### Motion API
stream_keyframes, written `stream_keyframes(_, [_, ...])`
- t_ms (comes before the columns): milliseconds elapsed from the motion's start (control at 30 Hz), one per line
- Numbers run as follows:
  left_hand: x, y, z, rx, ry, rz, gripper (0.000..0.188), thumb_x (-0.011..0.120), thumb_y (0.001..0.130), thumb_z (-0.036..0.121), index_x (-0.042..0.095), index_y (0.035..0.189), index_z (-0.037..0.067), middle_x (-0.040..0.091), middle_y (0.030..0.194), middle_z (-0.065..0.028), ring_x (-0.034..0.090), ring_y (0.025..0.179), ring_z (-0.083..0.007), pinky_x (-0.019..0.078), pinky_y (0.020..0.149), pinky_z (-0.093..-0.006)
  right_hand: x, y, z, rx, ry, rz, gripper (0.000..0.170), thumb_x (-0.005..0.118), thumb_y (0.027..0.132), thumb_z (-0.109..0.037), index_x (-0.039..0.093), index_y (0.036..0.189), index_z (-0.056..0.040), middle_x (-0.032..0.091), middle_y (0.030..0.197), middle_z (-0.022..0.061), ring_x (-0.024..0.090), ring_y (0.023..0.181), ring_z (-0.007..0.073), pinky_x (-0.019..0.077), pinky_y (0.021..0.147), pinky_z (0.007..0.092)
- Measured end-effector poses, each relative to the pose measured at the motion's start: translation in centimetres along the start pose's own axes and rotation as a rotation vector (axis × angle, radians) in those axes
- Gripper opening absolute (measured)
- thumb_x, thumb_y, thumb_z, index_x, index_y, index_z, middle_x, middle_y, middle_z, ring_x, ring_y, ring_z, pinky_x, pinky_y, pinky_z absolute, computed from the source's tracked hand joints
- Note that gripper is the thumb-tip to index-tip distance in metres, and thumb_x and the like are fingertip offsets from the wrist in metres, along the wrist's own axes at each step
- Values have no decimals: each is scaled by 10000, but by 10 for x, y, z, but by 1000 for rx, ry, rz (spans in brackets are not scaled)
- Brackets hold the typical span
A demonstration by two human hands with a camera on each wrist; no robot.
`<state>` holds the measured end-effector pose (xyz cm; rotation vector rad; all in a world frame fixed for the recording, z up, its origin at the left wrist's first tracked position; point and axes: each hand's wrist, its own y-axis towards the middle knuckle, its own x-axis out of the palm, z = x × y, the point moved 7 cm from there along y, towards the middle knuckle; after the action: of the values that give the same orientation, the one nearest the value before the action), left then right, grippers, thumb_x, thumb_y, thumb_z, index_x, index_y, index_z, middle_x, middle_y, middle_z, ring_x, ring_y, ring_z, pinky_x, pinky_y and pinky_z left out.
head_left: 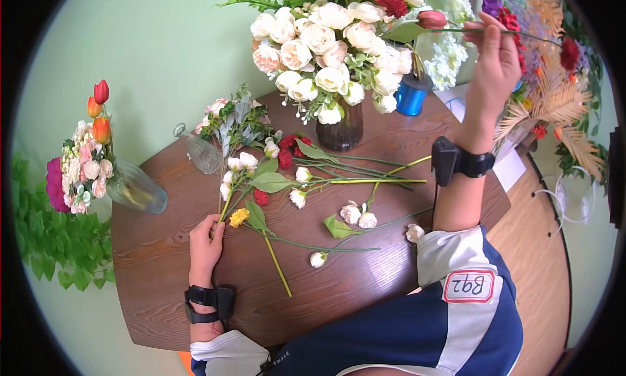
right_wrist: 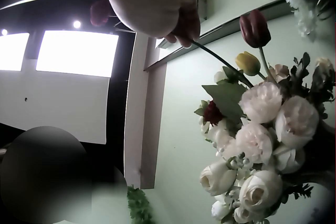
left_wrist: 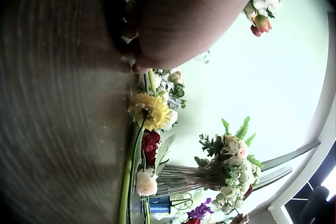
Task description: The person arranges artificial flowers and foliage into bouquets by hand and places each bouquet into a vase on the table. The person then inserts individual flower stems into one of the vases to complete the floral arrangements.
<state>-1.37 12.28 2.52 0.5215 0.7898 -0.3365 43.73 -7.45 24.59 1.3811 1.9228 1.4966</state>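
My right hand (head_left: 497, 66) is raised at the upper right, pinching a thin green flower stem (head_left: 531, 36). A dark red bloom (head_left: 569, 54) is at the right end of this stem. Its other side reaches toward a green leaf (right_wrist: 228, 100) and the bouquet of white and blush roses (head_left: 319, 40), overlapping a dusky pink tulip (head_left: 431, 19). Low on the table, my left hand (head_left: 205, 244) grips yellow-green stems (left_wrist: 151, 79) between thumb and fingers. Just beyond those fingertips lies a yellow flower (head_left: 239, 217), with white roses (head_left: 244, 161) farther up.
The bouquet stands in a dark ribbed vase (head_left: 340, 128), beside a blue ribbon spool (head_left: 411, 96). Loose cut flowers cover the middle of the wooden table (head_left: 156, 278). A small glass vase (head_left: 203, 153) lies tipped at the back; another glass vase (head_left: 140, 188) of flowers leans at left.
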Motion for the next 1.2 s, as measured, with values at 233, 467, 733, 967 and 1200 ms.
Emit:
stream_keyframes(233, [-2, 0, 3, -13, -14, 0, 112, 595, 792, 58, 584, 894, 15, 525, 630, -122, 489, 541, -231, 402, 527, -311, 42, -12, 36, 157, 122, -249, 212, 446, 936, -114, 589, 966, 39, 631, 816, 83, 593, 733, 123, 479, 683, 232])
stream_keyframes(467, [-2, -1, -1, -13, -18, 6, 112, 595, 786, 58, 582, 890, 18, 517, 627, -133, 495, 544, -242, 403, 527, -316, 76, -8, 43, 213, 91, -338, 168, 496, 913, -111, 596, 932, 22, 611, 741, 29, 544, 672, 78, 445, 638, 218])
stream_keyframes(733, [-4, -1, 3, 10, 15, 8, 121, 596, 791, 70, 581, 900, 21, 523, 637, -140, 509, 554, -254, 409, 532, -315, 79, -5, 49, 102, -56, -414, 162, 529, 900, -137, 580, 887, 16, 584, 698, 26, 470, 642, 56, 406, 583, 224])
stream_keyframes(967, [-3, 0, 0, 15, -1, 0, 120, 597, 792, 72, 579, 899, 22, 521, 639, -136, 507, 556, -255, 408, 529, -317, 81, -1, 53, 219, 38, -337, 104, 541, 879, -74, 585, 916, 13, 623, 745, 34, 549, 710, 50, 447, 641, 210])
stream_keyframes(1200, [-2, 0, -1, 26, -19, 14, 100, 588, 795, 46, 583, 890, 16, 483, 590, -64, 449, 536, -136, 367, 507, -261, 93, -9, 48, 138, -23, -471, 270, 528, 843, 6, 560, 1111, 8, 621, 946, 14, 570, 844, 78, 459, 743, 215])
